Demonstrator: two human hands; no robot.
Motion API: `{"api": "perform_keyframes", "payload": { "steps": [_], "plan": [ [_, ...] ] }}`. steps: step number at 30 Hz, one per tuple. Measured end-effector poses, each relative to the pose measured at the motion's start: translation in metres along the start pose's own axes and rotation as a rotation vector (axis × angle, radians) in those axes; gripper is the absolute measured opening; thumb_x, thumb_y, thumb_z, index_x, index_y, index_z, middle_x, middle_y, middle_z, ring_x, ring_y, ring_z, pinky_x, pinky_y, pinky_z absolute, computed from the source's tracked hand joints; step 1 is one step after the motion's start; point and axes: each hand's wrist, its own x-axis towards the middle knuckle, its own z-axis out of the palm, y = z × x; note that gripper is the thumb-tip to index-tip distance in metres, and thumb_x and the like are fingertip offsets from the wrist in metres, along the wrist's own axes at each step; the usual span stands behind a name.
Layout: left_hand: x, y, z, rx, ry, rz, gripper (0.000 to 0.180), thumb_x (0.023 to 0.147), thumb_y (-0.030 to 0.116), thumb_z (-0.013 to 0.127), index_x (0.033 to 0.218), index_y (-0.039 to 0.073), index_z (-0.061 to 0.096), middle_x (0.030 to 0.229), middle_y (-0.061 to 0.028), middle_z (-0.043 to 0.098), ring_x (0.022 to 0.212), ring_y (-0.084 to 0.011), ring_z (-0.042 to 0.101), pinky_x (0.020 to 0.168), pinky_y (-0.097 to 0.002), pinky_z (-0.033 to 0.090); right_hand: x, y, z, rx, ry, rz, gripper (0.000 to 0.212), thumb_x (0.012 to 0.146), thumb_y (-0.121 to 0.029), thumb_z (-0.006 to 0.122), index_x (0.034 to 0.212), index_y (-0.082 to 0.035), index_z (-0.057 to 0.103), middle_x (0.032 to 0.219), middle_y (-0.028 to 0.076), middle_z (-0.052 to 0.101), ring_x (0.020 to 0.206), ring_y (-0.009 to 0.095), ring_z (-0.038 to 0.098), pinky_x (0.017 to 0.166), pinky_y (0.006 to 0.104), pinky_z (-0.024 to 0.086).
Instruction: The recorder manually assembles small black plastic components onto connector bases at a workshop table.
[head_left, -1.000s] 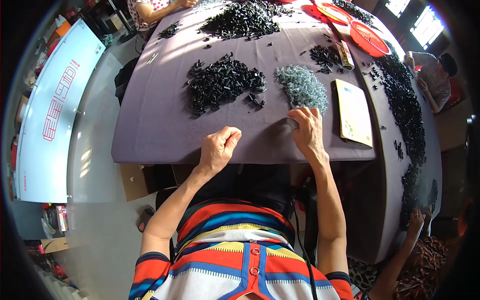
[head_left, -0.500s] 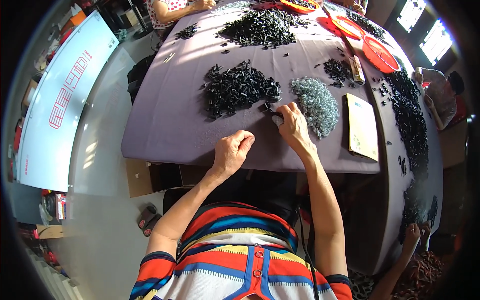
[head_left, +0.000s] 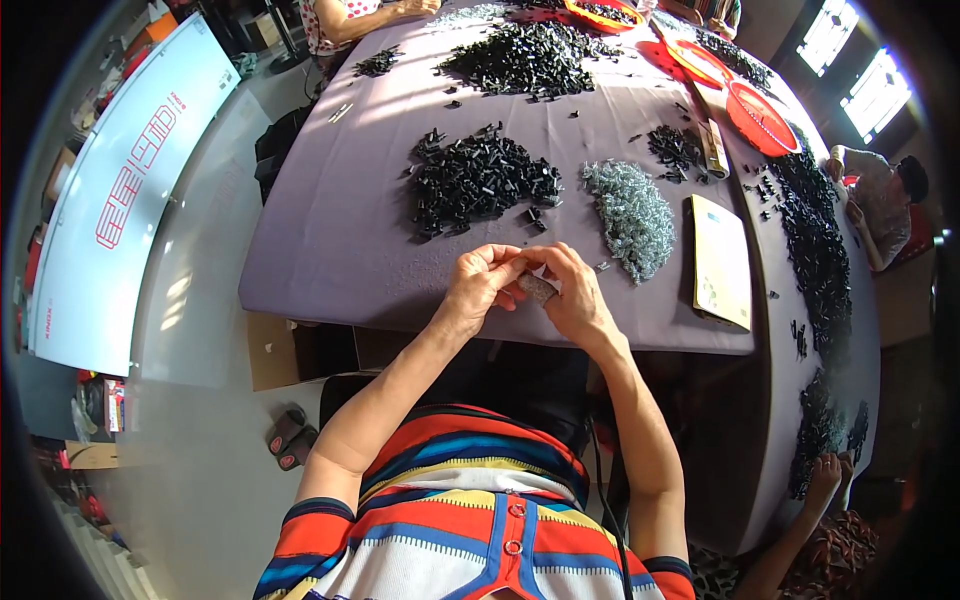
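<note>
Both my hands meet above the near edge of the cloth-covered table, fingertips together. My left hand (head_left: 478, 287) is closed in a pinch. My right hand (head_left: 574, 297) is closed against it, with a grey speckled piece (head_left: 538, 289), possibly a finger wrap, showing at its fingers. What the fingertips hold is hidden or too small to name. Just beyond the hands lies a pile of small black plastic pieces (head_left: 480, 183), with a few loose ones (head_left: 535, 217) at its near right edge. A heap of small clear, greyish pieces (head_left: 632, 218) lies right of my right hand.
A tan booklet-like item (head_left: 720, 262) lies at the right. Red baskets (head_left: 760, 115) and a larger black pile (head_left: 525, 58) are farther off. Other people's hands (head_left: 828, 478) work at the lower right; another person (head_left: 350, 20) sits at the far left.
My right hand has drawn back from between the two near piles toward my body. My left hand has shifted slightly right and up, and the two hands now touch.
</note>
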Motion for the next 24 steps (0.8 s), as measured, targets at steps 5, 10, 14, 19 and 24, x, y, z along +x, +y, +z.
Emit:
{"api": "perform_keyframes", "payload": {
  "steps": [5, 10, 14, 19, 24],
  "plan": [
    [-0.006, -0.005, -0.009, -0.03, 0.043, 0.01, 0.013, 0.087, 0.017, 0.06, 0.094, 0.005, 0.061, 0.077, -0.0038, 0.064, 0.057, -0.0072, 0.057, 0.048, -0.0199, 0.047, 0.02, 0.036, -0.029, -0.214, 0.223, 0.028, 0.019, 0.071, -0.001, 0.062, 0.09, -0.003, 0.061, 0.085, 0.012, 0.058, 0.084, 0.031, 0.055, 0.075, 0.0386, 0.045],
    [-0.006, -0.009, -0.009, -0.146, 0.059, 0.001, 0.012, 0.089, 0.012, 0.056, 0.097, 0.003, 0.06, 0.081, -0.0057, 0.062, 0.06, -0.0075, 0.055, 0.053, -0.021, 0.046, 0.053, 0.06, -0.035, -0.397, 0.139, -0.072, 0.023, 0.068, 0.005, 0.053, 0.088, -0.003, 0.061, 0.088, 0.011, 0.059, 0.089, 0.031, 0.052, 0.079, 0.0386, 0.043],
    [-0.009, -0.011, -0.015, -0.254, 0.018, 0.049, 0.012, 0.091, 0.011, 0.054, 0.099, 0.003, 0.059, 0.081, -0.0055, 0.061, 0.061, -0.0071, 0.053, 0.053, -0.0214, 0.044, 0.069, 0.08, -0.023, -0.4, 0.089, -0.12, 0.02, 0.07, 0.003, 0.051, 0.088, -0.003, 0.058, 0.09, 0.013, 0.06, 0.087, 0.032, 0.053, 0.08, 0.0395, 0.043],
    [-0.012, -0.013, -0.019, -0.37, -0.006, 0.067, 0.011, 0.092, 0.012, 0.052, 0.098, 0.004, 0.059, 0.081, -0.0056, 0.06, 0.062, -0.0068, 0.053, 0.053, -0.0214, 0.043, 0.074, 0.084, -0.009, -0.422, 0.111, -0.106, 0.016, 0.07, 0.002, 0.057, 0.086, -0.002, 0.058, 0.081, 0.014, 0.06, 0.082, 0.032, 0.057, 0.075, 0.0405, 0.045],
    [-0.01, -0.015, -0.019, -0.4, -0.036, 0.07, 0.012, 0.09, 0.011, 0.055, 0.099, 0.004, 0.059, 0.083, -0.0059, 0.06, 0.065, -0.0078, 0.054, 0.055, -0.0218, 0.044, 0.076, 0.078, -0.014, -0.448, 0.018, -0.054, 0.02, 0.069, 0.008, 0.049, 0.087, 0.0, 0.053, 0.081, 0.016, 0.058, 0.081, 0.035, 0.057, 0.072, 0.0394, 0.045]
  ]
}}
